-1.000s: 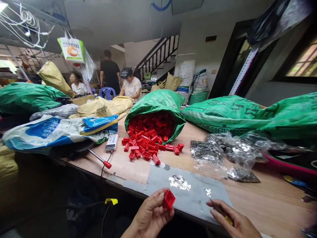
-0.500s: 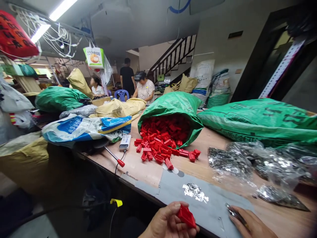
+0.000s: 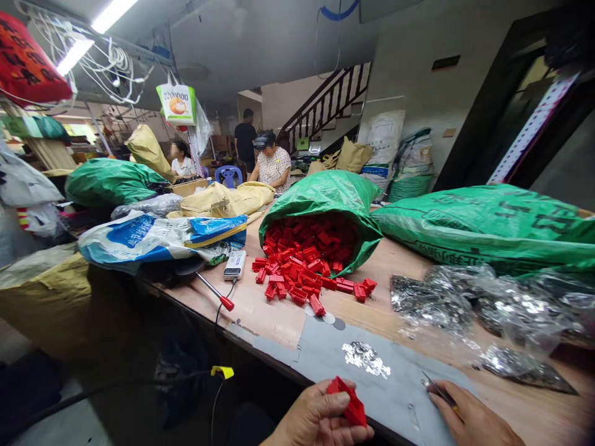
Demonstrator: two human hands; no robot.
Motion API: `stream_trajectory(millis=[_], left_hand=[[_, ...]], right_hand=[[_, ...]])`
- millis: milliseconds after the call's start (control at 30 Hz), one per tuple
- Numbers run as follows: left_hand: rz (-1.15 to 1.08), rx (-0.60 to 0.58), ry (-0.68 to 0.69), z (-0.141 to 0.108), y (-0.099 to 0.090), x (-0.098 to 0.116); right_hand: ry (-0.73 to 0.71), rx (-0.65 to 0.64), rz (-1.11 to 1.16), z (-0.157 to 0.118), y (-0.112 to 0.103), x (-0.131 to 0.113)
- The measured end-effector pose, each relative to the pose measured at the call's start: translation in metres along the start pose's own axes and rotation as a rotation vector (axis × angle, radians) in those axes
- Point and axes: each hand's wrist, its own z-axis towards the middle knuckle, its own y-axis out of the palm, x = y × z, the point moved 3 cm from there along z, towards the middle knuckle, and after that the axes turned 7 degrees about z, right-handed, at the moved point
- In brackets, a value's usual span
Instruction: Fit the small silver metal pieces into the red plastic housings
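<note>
My left hand (image 3: 320, 416) holds a red plastic part (image 3: 349, 402) between thumb and fingers at the table's front edge. To the right, my right hand (image 3: 469, 414) grips a slim tool with a thin pointed metal tip (image 3: 437, 383), just above the grey mat (image 3: 325, 353). A small pile of shiny metal pieces (image 3: 366, 359) lies on the mat between and beyond the hands. Behind it, many red parts (image 3: 297, 272) spill from an open green sack (image 3: 325, 192) onto the table.
Clear bags of metal pieces (image 3: 432, 303) lie at the right, before a full green sack (image 3: 488, 217). A white device (image 3: 235, 265) with a cable and a red-tipped lever (image 3: 226, 303) are left of the red parts. Several people are in the background.
The red part has turned in my left hand, and the thumb now lies across it. The tool in my right hand has changed angle, its thin tip now showing. A standing person behind has shifted right.
</note>
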Motion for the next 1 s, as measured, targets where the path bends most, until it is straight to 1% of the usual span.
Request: stream_trajectory(millis=[100, 200, 333, 433, 500, 600, 767, 1000], left_hand=[[0.061, -0.013, 0.027, 0.003, -0.001, -0.001], [0.173, -0.013, 0.064, 0.004, -0.004, -0.003], [0.321, 0.031, 0.168, -0.005, -0.004, 0.000], [0.402, 0.060, 0.207, -0.012, -0.003, 0.004], [0.452, 0.073, 0.214, -0.014, -0.005, 0.005], [0.512, 0.080, 0.207, -0.013, -0.008, 0.005], [0.593, 0.056, 0.252, -0.011, -0.011, 0.003], [0.656, 0.064, 0.303, -0.009, -0.011, 0.001]], right_hand=[[0.033, -0.091, -0.032, 0.001, 0.000, -0.005], [0.042, -0.098, -0.040, -0.001, -0.004, -0.016], [0.021, -0.128, -0.038, -0.012, -0.013, -0.045], [-0.010, -0.178, -0.043, -0.019, -0.017, -0.066], [-0.009, -0.203, -0.039, -0.022, -0.019, -0.073], [0.036, -0.248, -0.010, -0.024, -0.023, -0.074], [0.069, -0.220, -0.002, -0.025, -0.032, -0.067], [0.060, -0.205, -0.065, -0.027, -0.024, -0.074]])
